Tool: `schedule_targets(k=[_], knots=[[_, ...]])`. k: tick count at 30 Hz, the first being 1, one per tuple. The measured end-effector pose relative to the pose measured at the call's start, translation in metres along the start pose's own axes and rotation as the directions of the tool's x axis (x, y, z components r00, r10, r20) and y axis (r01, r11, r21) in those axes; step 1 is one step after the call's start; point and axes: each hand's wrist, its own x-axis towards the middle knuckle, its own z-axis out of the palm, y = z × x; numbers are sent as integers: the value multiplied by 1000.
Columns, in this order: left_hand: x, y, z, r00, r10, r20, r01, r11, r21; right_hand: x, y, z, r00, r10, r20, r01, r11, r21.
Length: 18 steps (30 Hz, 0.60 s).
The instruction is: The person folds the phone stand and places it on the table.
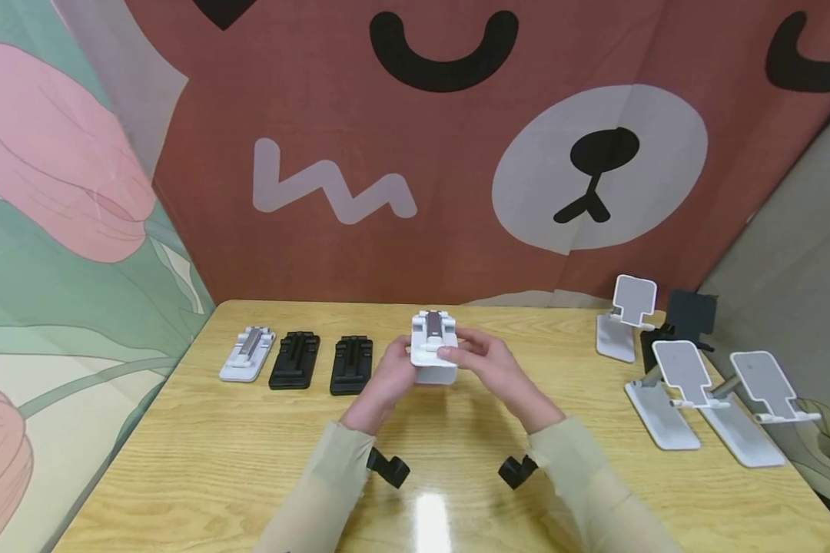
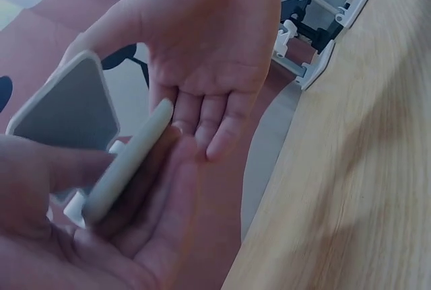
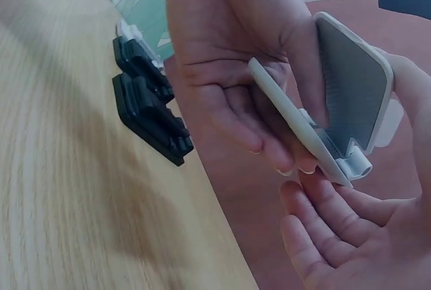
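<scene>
Sitting between hands (image 1: 393, 375) (image 1: 494, 362); white stand (image 1: 430, 352)

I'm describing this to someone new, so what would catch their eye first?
Probably the huge bear face on the cloth behind the table. Next, mid-picture, the white phone stand in the left hand and right hand. Then four open stands at the table's right, three folded stands at its left.

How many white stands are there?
5: a folded stand at far left, a held stand in the middle, and three opened at right: the rear stand, nearer stand and rightmost stand.
</scene>
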Motion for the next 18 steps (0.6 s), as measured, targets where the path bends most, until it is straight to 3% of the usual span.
schedule_targets(k=[6, 13, 18], knots=[[1, 0, -6, 999, -45, 29, 47, 997, -61, 0, 0, -3, 1000, 7, 31, -10, 997, 80], [1, 5, -9, 991, -132, 7, 132, 985, -108, 0, -2, -4, 1000, 6, 28, -9, 995, 102], [0, 8, -9, 994, -104, 30, 107, 986, -127, -1, -2, -5, 999, 2, 43, -6, 996, 91]])
